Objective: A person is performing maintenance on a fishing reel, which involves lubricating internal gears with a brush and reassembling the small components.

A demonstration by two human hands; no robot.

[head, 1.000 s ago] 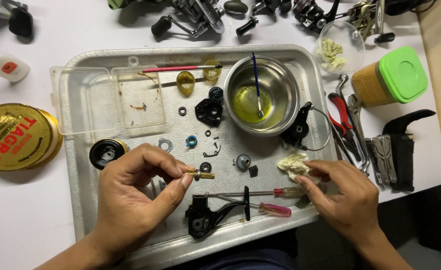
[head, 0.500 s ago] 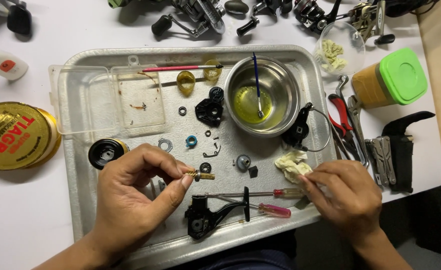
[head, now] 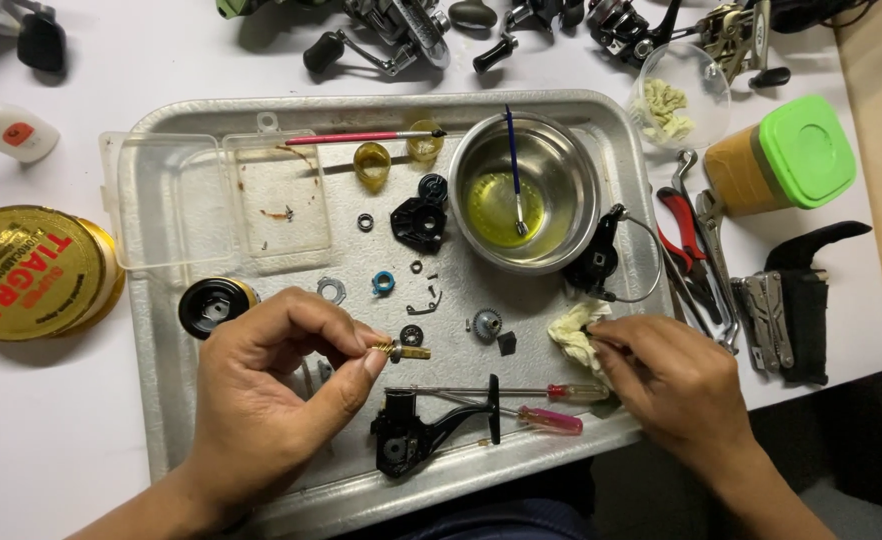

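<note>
**Brass pinion part, held over metal tray**

Brass pinion part (head: 398,350): small, gold-coloured, with a ribbed end and a plain shaft; lay horizontal at centre frame, just above the tray floor. Its ribbed left end was pinched between thumb and forefinger tips of the left hand (head: 261,395); the shaft stuck out rightward, clear of the fingers. Remaining fingers of that hand were curled loosely beneath.

Right hand (head: 676,385): lower right of frame, fingertips closed on a crumpled pale cloth (head: 576,333) at the tray's right edge.

Metal tray (head: 161,400): rectangular, silver, filling mid frame. Contents: steel bowl (head: 576,185) of yellow liquid with a blue-handled brush (head: 513,165) standing in it, upper right; clear plastic lid (head: 211,200), upper left; black spool (head: 211,303), left; small toothed gear (head: 487,323), just right of the brass part; two red-handled screwdrivers (head: 551,418) and a black reel frame (head: 411,435), lower centre, below the brass part.

Off tray: gold round tin (head: 26,270), far left; green-lidded jar (head: 781,160) and pliers (head: 686,240), right.
</note>
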